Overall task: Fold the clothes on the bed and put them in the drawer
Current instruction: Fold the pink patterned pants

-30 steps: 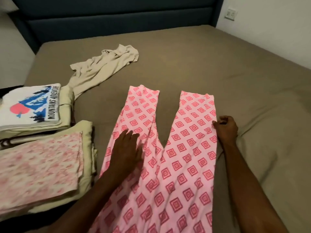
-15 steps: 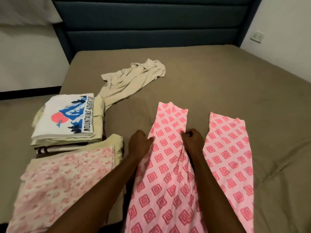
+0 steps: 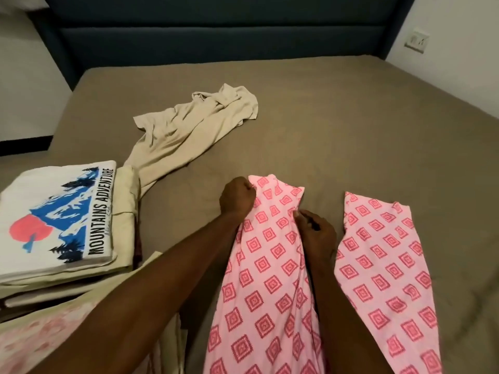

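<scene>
Pink trousers (image 3: 270,265) flat on bed (image 3: 351,117), legs pointing toward headboard (image 3: 216,36), split in a V. Left hand (image 3: 237,198) fisted on outer edge of left leg near hem, pinching cloth. Right hand (image 3: 316,233) curled on inner edge of same leg, pinching cloth. Right leg flat, untouched, just beside right hand. Beige garment (image 3: 194,125) crumpled farther up bed. Folded printed tee (image 3: 59,217) atop stack at left; folded floral cloth (image 3: 40,341) nearer, under left forearm.

folded white T-shirt (image 3: 58,220) — black print "MOUNTAINS ADVENTURE" along its edge, smaller line below unreadable
</scene>
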The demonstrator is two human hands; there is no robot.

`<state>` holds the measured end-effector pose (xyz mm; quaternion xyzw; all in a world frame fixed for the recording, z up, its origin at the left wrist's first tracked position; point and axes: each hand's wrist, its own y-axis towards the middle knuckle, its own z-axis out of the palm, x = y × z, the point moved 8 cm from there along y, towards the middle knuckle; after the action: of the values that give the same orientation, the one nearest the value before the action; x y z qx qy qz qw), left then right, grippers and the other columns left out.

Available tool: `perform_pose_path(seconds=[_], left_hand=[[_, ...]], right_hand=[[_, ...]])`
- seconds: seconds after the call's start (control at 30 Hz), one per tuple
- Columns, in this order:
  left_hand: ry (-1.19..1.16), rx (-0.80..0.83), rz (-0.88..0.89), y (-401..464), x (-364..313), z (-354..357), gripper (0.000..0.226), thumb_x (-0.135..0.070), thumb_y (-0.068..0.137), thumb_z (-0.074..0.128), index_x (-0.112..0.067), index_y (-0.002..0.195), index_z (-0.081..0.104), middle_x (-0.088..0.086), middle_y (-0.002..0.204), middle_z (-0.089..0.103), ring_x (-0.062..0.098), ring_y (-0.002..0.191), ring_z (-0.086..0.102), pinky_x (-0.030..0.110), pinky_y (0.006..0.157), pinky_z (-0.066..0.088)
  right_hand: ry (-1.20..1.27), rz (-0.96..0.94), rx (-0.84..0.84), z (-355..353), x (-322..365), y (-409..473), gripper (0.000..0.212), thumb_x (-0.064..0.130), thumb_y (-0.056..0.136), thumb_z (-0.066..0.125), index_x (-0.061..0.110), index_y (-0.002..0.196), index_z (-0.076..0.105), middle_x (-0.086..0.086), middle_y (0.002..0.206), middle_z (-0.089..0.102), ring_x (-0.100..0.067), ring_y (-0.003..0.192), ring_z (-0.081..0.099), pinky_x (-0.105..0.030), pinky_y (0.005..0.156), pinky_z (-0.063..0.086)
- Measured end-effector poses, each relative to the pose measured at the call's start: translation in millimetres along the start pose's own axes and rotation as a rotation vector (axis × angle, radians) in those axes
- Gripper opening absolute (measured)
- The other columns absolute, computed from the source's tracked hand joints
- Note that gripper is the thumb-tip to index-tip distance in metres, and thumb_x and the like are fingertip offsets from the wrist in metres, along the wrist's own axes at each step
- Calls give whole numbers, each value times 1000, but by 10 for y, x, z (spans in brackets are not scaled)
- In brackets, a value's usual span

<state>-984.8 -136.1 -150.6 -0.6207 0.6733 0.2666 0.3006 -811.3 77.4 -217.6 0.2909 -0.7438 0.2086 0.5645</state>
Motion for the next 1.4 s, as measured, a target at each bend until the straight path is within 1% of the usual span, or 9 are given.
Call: perform_pose_path(seconds=[0.2, 0.3, 0.4, 0.53, 0.73, 0.93, 1.13, 1.3, 1.4], left_hand=[[-241, -59, -107, 297, 268, -92, 12, -20, 95, 64, -9, 98, 68, 12, 106, 73, 34, 102, 66, 39, 87, 51], [-236, -37, -126, 364, 372, -56, 16, -19, 97, 63, -5, 101, 68, 15, 108, 71, 35, 104, 65, 39, 88, 50], [-172, -62, -46, 324, 320, -110, 14, -16, 99, 56, -6, 106, 63, 15, 107, 70, 35, 101, 65, 42, 85, 52], [40, -122, 42, 268, 271, -259, 15, -19, 102, 54, -10, 113, 58, 13, 109, 70, 34, 99, 67, 37, 76, 45], [21, -19, -5, 412, 395, -213, 56, -57, 88, 71, -11, 119, 63, 6, 115, 69, 29, 104, 67, 38, 84, 51], [-324, 42, -141, 625, 677, -110, 22, -27, 89, 76, -8, 81, 66, 3, 80, 71, 25, 80, 68, 32, 68, 51], [-469, 30, -136, 602, 784, -26, 45, -46, 96, 65, -7, 75, 72, 3, 70, 72, 18, 62, 64, 32, 62, 46], [-734, 132, -145, 667, 932, 161, 19, -22, 85, 82, -7, 75, 75, 10, 75, 76, 22, 67, 67, 35, 64, 51], [-818, 167, -137, 732, 1002, 230, 13, -18, 84, 81, -7, 79, 76, 20, 85, 76, 26, 74, 68, 42, 72, 54]], right_hand=[[-37, -7, -23, -1, -42, 32, 55, 64, 73, 83, 29, 116, 79, 11, 99, 76, -12, 92, 72, -42, 86, 61], [-60, -33, -45, -7, -6, 20, 38, 50, 84, 82, 27, 114, 81, 9, 98, 77, -11, 92, 71, -43, 88, 60], [-51, -5, -84, -25, 11, 49, 27, 40, 89, 79, 23, 110, 82, 5, 100, 80, -11, 95, 73, -46, 92, 59], [-54, 26, -79, -9, 9, 58, 43, 57, 76, 85, 29, 107, 82, 12, 97, 79, -4, 91, 72, -39, 90, 60], [-165, -64, -97, 29, 24, 66, 61, 74, 68, 79, 34, 114, 79, 15, 90, 72, -7, 77, 66, -40, 77, 60], [-308, -216, -109, 115, 117, -13, 39, 56, 90, 72, 34, 122, 75, 12, 86, 58, -8, 75, 58, -34, 66, 55], [-624, -477, -52, 290, 397, 80, 27, 30, 101, 60, 31, 125, 72, 1, 89, 57, -22, 89, 55, -39, 67, 51], [-368, -158, 132, 505, 436, 587, 32, 27, 98, 58, 33, 127, 68, 11, 121, 63, -12, 119, 53, -40, 107, 36], [-6, 31, 439, 746, 565, 725, 16, 14, 95, 67, 18, 104, 79, -4, 107, 78, -25, 104, 72, -46, 99, 55]])
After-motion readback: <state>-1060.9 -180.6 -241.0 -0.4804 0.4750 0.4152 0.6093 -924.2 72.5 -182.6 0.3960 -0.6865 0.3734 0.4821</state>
